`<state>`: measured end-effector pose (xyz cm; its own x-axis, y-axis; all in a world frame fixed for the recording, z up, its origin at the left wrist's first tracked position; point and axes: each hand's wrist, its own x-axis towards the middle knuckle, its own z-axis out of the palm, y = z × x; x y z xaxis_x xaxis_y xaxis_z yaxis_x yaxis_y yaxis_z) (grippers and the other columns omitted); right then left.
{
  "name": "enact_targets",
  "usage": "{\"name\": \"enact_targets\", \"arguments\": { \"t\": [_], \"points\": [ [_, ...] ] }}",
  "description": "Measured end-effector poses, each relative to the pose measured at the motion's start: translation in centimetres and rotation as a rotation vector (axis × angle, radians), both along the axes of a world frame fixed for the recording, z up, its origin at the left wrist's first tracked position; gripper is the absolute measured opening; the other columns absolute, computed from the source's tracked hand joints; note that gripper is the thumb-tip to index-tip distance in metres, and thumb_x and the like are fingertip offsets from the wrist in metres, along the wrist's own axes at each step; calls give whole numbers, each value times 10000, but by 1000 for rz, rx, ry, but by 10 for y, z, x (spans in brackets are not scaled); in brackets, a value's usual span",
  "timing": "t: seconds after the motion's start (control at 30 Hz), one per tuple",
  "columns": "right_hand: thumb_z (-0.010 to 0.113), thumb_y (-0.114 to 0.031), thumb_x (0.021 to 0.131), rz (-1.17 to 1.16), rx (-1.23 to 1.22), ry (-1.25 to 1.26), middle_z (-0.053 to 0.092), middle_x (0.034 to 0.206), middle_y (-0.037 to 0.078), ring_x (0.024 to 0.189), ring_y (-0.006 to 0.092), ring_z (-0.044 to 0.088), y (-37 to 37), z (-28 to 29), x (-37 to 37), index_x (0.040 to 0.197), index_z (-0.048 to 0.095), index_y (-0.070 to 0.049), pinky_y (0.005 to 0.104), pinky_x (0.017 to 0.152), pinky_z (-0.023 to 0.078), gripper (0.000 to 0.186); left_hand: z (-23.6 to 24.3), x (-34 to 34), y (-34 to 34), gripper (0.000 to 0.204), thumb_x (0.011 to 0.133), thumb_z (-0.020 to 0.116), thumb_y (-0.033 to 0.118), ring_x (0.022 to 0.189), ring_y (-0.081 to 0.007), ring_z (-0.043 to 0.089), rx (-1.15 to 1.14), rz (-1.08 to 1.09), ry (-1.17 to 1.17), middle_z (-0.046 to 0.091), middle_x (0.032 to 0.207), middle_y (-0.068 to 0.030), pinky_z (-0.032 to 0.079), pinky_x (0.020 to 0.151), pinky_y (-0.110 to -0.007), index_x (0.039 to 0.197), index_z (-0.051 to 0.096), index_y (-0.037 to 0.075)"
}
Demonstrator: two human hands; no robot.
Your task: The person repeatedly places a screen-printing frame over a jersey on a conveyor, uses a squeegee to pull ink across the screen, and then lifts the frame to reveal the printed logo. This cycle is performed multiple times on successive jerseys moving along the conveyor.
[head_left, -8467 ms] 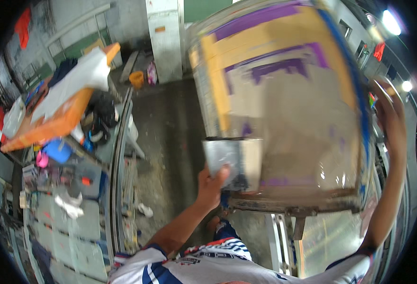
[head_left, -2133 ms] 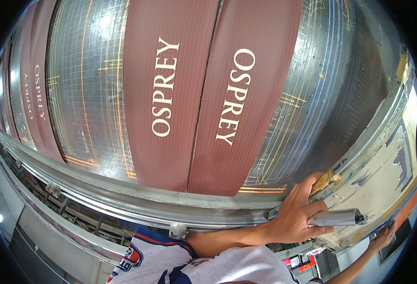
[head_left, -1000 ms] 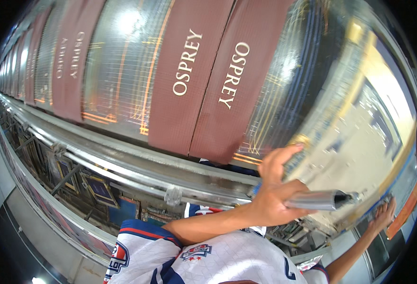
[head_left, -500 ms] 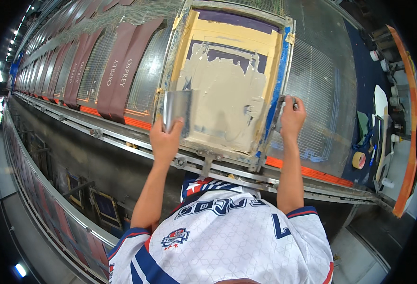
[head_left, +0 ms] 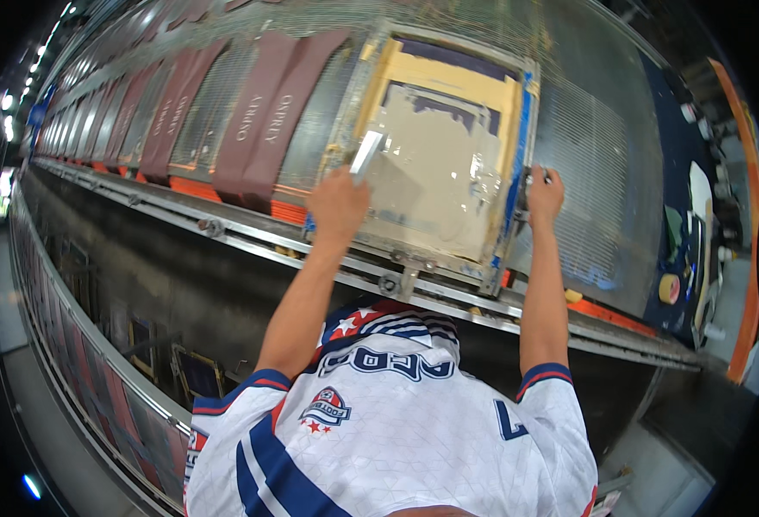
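Observation:
A screen-printing frame [head_left: 354, 112] lies on the long table, its mesh edged with yellow and blue tape. Thick beige ink [head_left: 444, 185] covers most of the mesh, with dark purple showing at the far end. My left hand [head_left: 339, 207] is closed around a squeegee [head_left: 366, 155], a flat metal-looking blade tilted up over the frame's left side. Along the right side, my right hand [head_left: 546, 196] is closed on a dark metal part at the frame's edge; its exact shape is partly hidden by the fingers.
Maroon printed strips [head_left: 263, 121] lie in a row on the table to the left. A metal rail [head_left: 267, 256] runs along the near edge. At the right are a tape roll [head_left: 670, 288] and an upright orange board [head_left: 746, 233]. Another rack of strips stands lower left.
The squeegee has turned from broadside to nearly edge-on, and my left hand has rotated with its back upward. The whole scene has shifted rightward. My right hand keeps hold of the frame's edge.

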<state>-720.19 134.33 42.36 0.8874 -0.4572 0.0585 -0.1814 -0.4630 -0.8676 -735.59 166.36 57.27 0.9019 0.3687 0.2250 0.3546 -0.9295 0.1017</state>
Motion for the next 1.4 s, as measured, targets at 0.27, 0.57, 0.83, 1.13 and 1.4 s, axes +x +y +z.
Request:
{"name": "enact_targets", "arguments": {
  "t": [0.27, 0.57, 0.83, 1.13, 1.4],
  "points": [
    [673, -356, 939, 69, 123, 86, 730, 1047, 177, 980, 340, 684, 0, -3, 7, 1050, 725, -43, 419, 869, 502, 337, 3, 6, -29, 257, 804, 754, 265, 849, -372, 682, -278, -526, 191, 693, 891, -123, 538, 727, -503, 955, 679, 71],
    [650, -299, 968, 72, 118, 64, 723, 990, 174, 911, 336, 672, 1, -1, 6, 1023, 711, -39, 402, 841, 503, 272, 4, 36, 9, 299, 671, 810, 175, 941, -284, 645, -126, -992, 348, 670, 923, -66, 513, 817, -427, 934, 693, 93],
    [665, -386, 957, 407, -507, 374, 733, 1039, 175, 957, 364, 687, -6, 80, 21, 1124, 740, -96, 451, 861, 529, 343, 15, 102, 10, 221, 644, 827, 188, 764, -327, 673, -253, -962, 297, 689, 797, -94, 539, 702, -435, 820, 723, 105],
    [766, -288, 795, 1083, -259, 182, 726, 941, 196, 899, 388, 699, 97, 137, 134, 997, 710, -17, 455, 795, 558, 342, 16, 284, 11, 193, 722, 798, 290, 695, -344, 678, -144, -861, 352, 697, 711, -118, 539, 671, -451, 789, 737, 120],
    [738, -173, 768, 1048, -388, 167, 713, 848, 217, 856, 394, 700, 115, 115, 141, 891, 726, -20, 473, 794, 567, 197, -4, 289, 13, 203, 681, 815, 257, 722, -373, 660, -99, -926, 236, 704, 737, -125, 536, 703, -456, 803, 738, 113]
  ]
}}
